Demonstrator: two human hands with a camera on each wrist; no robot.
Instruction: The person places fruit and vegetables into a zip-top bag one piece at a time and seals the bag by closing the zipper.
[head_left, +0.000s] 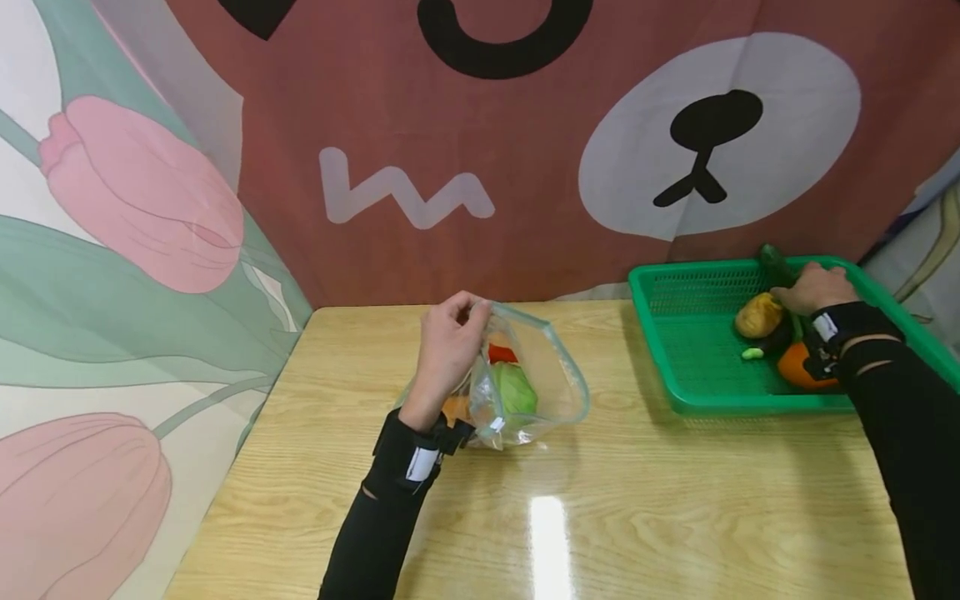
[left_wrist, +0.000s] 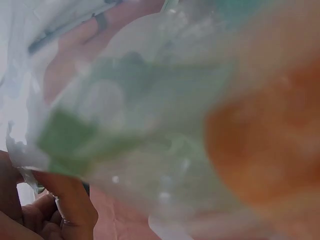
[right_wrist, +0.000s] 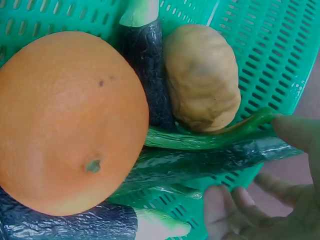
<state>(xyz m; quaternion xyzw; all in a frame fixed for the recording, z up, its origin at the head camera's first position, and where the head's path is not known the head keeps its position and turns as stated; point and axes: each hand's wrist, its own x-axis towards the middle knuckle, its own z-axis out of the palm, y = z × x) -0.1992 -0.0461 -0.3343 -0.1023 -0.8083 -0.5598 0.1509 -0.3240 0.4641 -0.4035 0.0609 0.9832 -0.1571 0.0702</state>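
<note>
My left hand [head_left: 450, 342] pinches the rim of a clear zip bag [head_left: 558, 367], its mouth facing right. Inside are a light green leafy vegetable [head_left: 514, 390], something red [head_left: 501, 354] and something orange [head_left: 456, 408]. The left wrist view shows a blurred orange shape [left_wrist: 265, 145] through the plastic. My right hand [head_left: 817, 289] reaches into the green basket [head_left: 675, 400], thumb and fingers spread either side of a cucumber [right_wrist: 200, 161]. The thumb is at the tip of a green chili pepper [right_wrist: 210, 140]. A potato [right_wrist: 202, 75], eggplants [right_wrist: 145, 65] and an orange [right_wrist: 70, 120] lie beside them.
The basket stands at the right of the wooden table [head_left: 637, 500], close to the back. Behind the table hangs a brown printed cloth [head_left: 525, 167], with a flowered cloth [head_left: 150, 333] on the left.
</note>
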